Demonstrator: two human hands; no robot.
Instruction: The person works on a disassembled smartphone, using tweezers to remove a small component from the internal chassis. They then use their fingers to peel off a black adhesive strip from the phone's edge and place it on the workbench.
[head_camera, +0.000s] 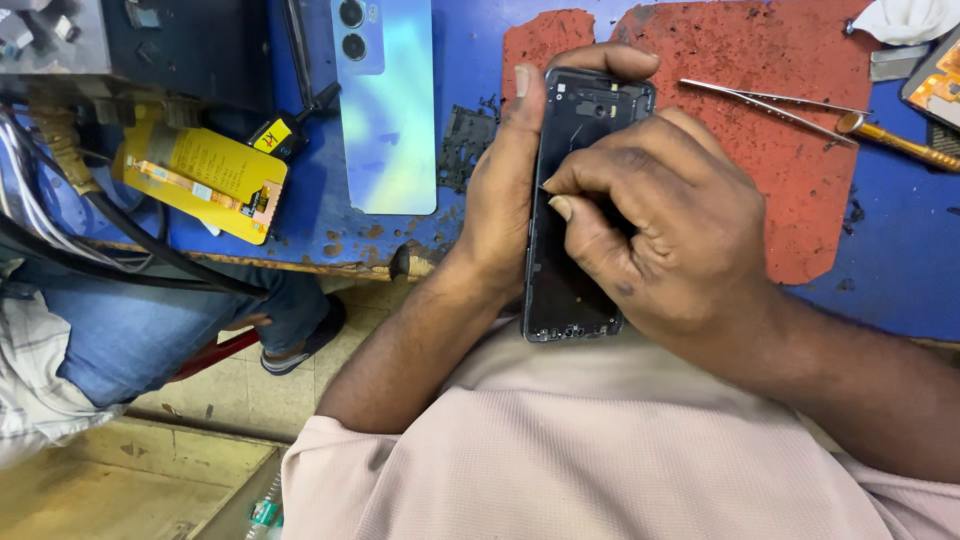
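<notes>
My left hand grips a black phone frame by its left edge, with the fingertips curled over its top. The frame stands upright over the bench's front edge, its open inside facing me. My right hand lies across the frame's middle, fingers bent, with a fingertip and nail pressed into the inner cavity. I cannot tell whether a small part is pinched there. A pale blue phone back cover with two camera holes lies flat to the left.
A worn red mat covers the blue bench. Metal tweezers and a gold-handled tool lie on it at right. A yellow battery, black cables and a small black plate lie left. Another person's jeans-clad leg is below.
</notes>
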